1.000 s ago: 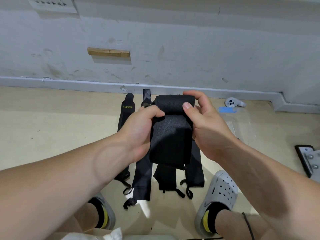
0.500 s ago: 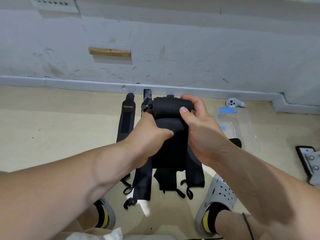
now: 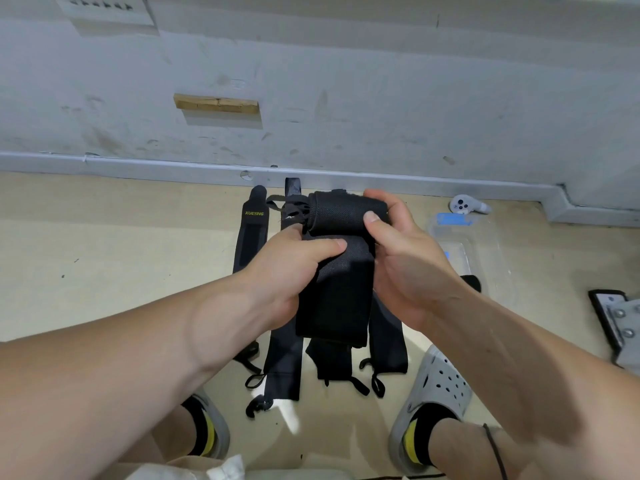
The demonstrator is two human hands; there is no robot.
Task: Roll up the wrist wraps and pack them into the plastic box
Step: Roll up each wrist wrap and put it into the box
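Rolling in progress: my left hand [image 3: 291,268] grips the hanging tail of a black wrist wrap [image 3: 334,296], thumb laid across the fabric. My right hand [image 3: 398,258] clasps the rolled top of the same wrap, thumb on the roll and fingers curled behind it. The wrap is held in the air above the floor [image 3: 104,254], over the other wraps [image 3: 251,237] lying flat in a row near the wall [image 3: 381,81]. The clear plastic box [image 3: 491,247] sits on the floor to the right, beside a white controller [image 3: 465,205].
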